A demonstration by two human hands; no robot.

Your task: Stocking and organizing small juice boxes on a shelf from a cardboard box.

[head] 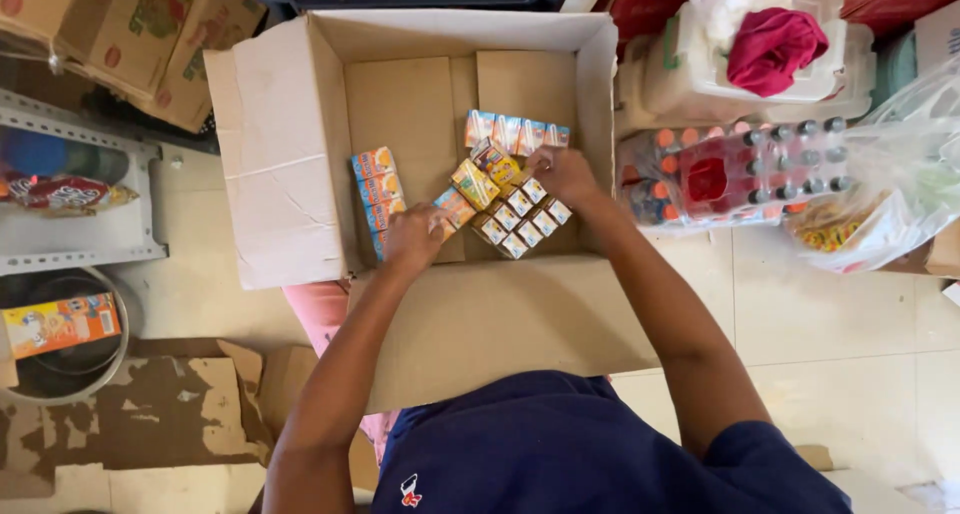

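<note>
An open cardboard box (290, 154) lies in front of me with several small juice cartons on its bottom. My left hand (415, 237) reaches in and closes on a small carton (455, 209) near the box's front wall. My right hand (562, 174) rests on a block of small cartons (520, 219) at the middle right, fingers curled over its far edge. A stack of orange and blue cartons (377, 196) stands at the left, and a row of pale cartons (515, 132) lies at the back. A yellow carton (476, 182) lies tilted between my hands.
A shrink-wrapped pack of bottles (735, 174) sits right of the box, with a clear plastic bag (890, 189) beyond it. A white container with a red cloth (775, 44) stands behind. At the left are a metal shelf (90, 239), a round bin (70, 374) with a carton, and torn cardboard (150, 414).
</note>
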